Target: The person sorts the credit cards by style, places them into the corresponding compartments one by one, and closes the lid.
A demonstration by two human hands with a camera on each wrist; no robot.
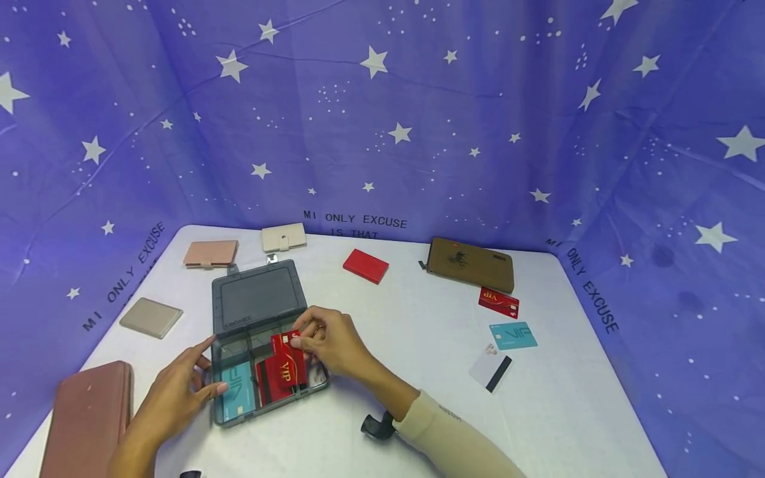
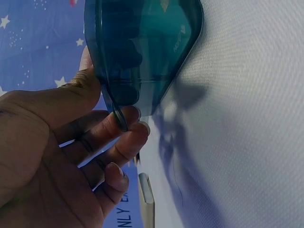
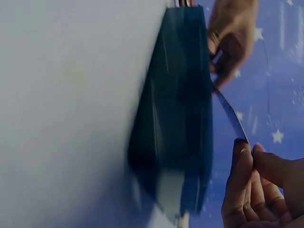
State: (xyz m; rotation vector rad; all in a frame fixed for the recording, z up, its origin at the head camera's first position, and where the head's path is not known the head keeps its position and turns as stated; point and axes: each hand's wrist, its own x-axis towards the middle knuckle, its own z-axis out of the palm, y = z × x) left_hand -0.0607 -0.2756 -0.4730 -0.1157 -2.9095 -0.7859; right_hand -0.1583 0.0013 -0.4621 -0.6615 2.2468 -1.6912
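Purple star-printed curtain [image 1: 335, 149] backs a white table [image 1: 418, 332]. My left hand [image 1: 176, 392], at eight o'clock to the grey box [image 1: 257, 295], grips its side wall. Inside, a blue card [image 1: 240, 392] lies at seven o'clock; right of it, a red VIP card [image 1: 285, 368] tilts, pinched by my right hand [image 1: 329, 338] from three o'clock. Judged advisable: steady box, card edges off its walls.

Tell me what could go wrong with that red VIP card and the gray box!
The right hand pinches the red VIP card near one end, so it might slip or twist. From above, it overlaps a striped red card, so the two could catch if they touch. The left hand grips the side of the gray box, so a sudden tug might shift it.
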